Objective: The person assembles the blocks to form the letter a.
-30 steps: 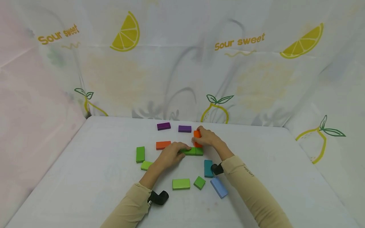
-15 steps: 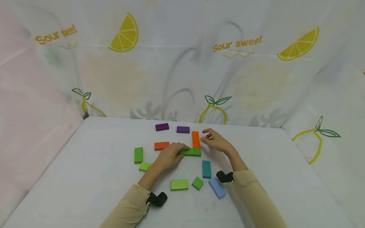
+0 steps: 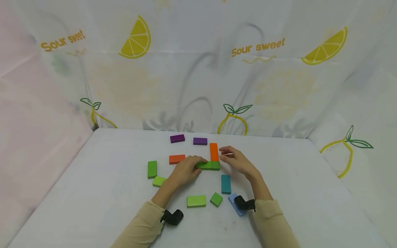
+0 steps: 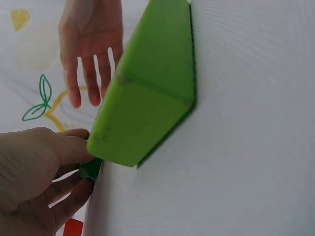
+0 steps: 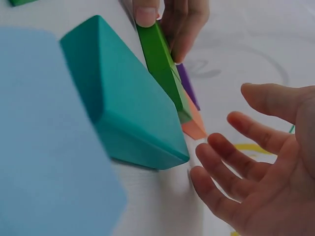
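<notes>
My left hand (image 3: 186, 168) pinches a long green block (image 3: 204, 165) lying on the white table, its thumb at the near side and fingers over the far side. Against that block's right end sits a smaller green block (image 3: 215, 166). An orange block (image 3: 214, 152) extends away from the small one, apparently touching it. Just right of the orange block is my right hand (image 3: 238, 161), fingers loosely bent and holding nothing. The right wrist view shows this palm (image 5: 266, 187) with its fingers spread apart.
Nearer me lie a teal block (image 3: 225, 184), a light blue block (image 3: 232, 204) partly behind the right wrist camera, a square green block (image 3: 216, 199) and a lime block (image 3: 196, 201). Leftward are green (image 3: 152, 169), lime (image 3: 159, 181) and red-orange (image 3: 176, 159) blocks; two purple blocks (image 3: 200, 141) lie behind.
My right hand has let go of the orange block and moved off to its right, then slightly back toward me. The left hand keeps its hold on the long green block.
</notes>
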